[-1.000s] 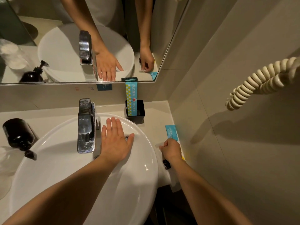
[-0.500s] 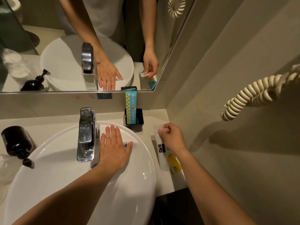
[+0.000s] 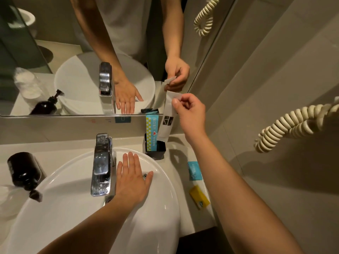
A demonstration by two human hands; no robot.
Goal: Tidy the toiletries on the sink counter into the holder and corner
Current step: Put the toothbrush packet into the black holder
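White packet held over the holder, right of centre in the frame.

The right hand (image 3: 190, 114) pinches the top of a long white packet (image 3: 166, 123) between thumb and curled fingers. The packet's lower end is at the mouth of the black holder (image 3: 156, 149), touching the blue dotted packet (image 3: 150, 132) that stands upright there. The left hand (image 3: 132, 180) lies flat on the white basin (image 3: 73, 208), fingers straight and together, thumb spread, just right of the chrome faucet (image 3: 100, 165). A blue sachet (image 3: 194, 171) and a yellow sachet (image 3: 199, 197) lie on the counter (image 3: 183, 224) under the right forearm. A dark pump bottle (image 3: 23, 171) stands at the left edge and a coiled cord (image 3: 293, 123) hangs at the right.
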